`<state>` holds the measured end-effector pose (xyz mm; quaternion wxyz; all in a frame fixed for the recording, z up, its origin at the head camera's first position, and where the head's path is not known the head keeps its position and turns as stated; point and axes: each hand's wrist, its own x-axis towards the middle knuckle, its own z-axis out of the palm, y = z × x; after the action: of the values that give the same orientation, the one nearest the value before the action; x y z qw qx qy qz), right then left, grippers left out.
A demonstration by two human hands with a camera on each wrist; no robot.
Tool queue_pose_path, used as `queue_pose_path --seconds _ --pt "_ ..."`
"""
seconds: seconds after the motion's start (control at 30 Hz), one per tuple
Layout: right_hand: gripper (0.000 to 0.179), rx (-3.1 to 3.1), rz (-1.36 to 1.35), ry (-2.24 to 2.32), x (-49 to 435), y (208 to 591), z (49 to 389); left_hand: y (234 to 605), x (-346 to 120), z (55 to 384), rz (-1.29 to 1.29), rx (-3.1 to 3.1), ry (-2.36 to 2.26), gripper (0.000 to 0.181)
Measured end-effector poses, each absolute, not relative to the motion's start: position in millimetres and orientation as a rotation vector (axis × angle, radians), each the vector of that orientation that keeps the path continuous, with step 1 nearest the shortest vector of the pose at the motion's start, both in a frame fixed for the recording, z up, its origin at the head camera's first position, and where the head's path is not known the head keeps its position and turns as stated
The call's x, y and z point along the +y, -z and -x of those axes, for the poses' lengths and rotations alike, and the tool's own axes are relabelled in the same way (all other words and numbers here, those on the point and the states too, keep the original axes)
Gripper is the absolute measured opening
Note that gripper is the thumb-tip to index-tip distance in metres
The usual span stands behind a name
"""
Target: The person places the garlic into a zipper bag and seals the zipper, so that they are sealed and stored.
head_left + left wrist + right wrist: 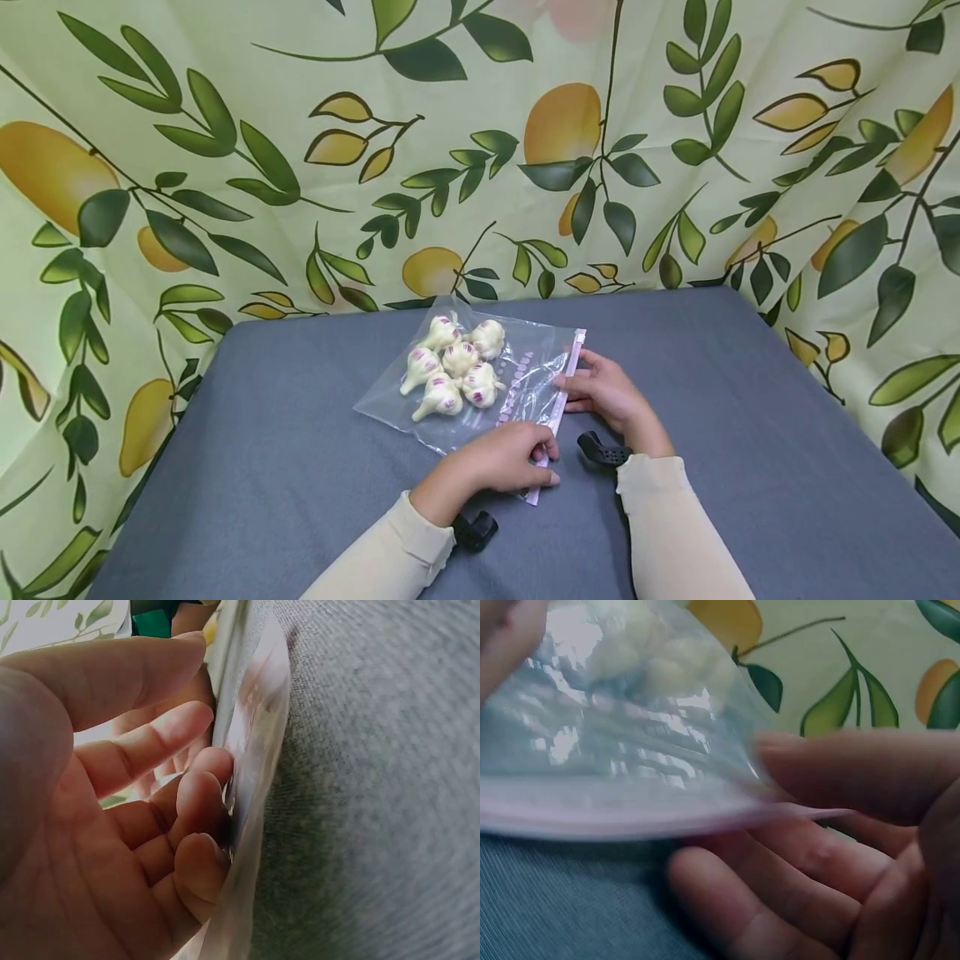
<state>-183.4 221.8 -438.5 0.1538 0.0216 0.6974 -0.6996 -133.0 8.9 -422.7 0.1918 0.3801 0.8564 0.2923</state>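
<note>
A clear zip bag [390, 402] lies flat on the grey cloth, with several white and purple garlic bulbs [459, 358] inside. Its pinkish zip strip [558, 408] faces right, and a white slider [580, 337] sits at the far end. My right hand [611, 396] pinches the strip near that end, thumb [810, 776] above and fingers below. At the strip's near end, the fingertips of my left hand [498, 458] rest against the bag's edge. The left wrist view shows that thumb [142, 671] held away from the other fingers, not closing on the plastic.
Grey cloth covers the table [300, 500]. Behind it and at both sides hangs a curtain [480, 108] printed with leaves and orange fruit. Black straps [603, 450] sit on both wrists, below cream sleeves [675, 517].
</note>
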Motion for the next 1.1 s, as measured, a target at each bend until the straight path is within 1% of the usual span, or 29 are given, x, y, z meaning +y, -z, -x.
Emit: queue_pose_path --seconds 0.07,0.17,0.53,0.67,0.77,0.93,1.1 --pt "0.075 1.997 -0.038 1.966 223.1 439.2 183.5 423.2 9.3 134.0 -1.074 2.41 -0.813 0.023" --pt "0.075 2.031 -0.055 1.949 222.5 440.8 185.8 423.0 9.9 134.5 -1.077 2.41 -0.801 0.026" --pt "0.046 2.185 -0.195 2.056 213.0 450.1 195.1 424.8 12.8 136.2 -1.041 2.387 -0.82 0.025" --pt "0.042 2.191 -0.228 2.112 212.6 452.4 196.8 424.5 13.4 141.3 -1.017 2.302 -0.92 0.021" --pt "0.044 2.196 -0.238 2.145 211.8 451.6 197.7 421.0 13.3 148.5 -1.025 2.23 -0.992 0.019" --pt "0.045 2.181 -0.203 2.183 209.6 450.2 196.7 407.3 17.2 167.8 -1.011 2.228 -1.132 0.023" --pt "0.041 2.14 -0.16 2.208 210.1 451.0 194.4 393.7 28.6 195.3 -0.885 2.31 -1.409 0.03"
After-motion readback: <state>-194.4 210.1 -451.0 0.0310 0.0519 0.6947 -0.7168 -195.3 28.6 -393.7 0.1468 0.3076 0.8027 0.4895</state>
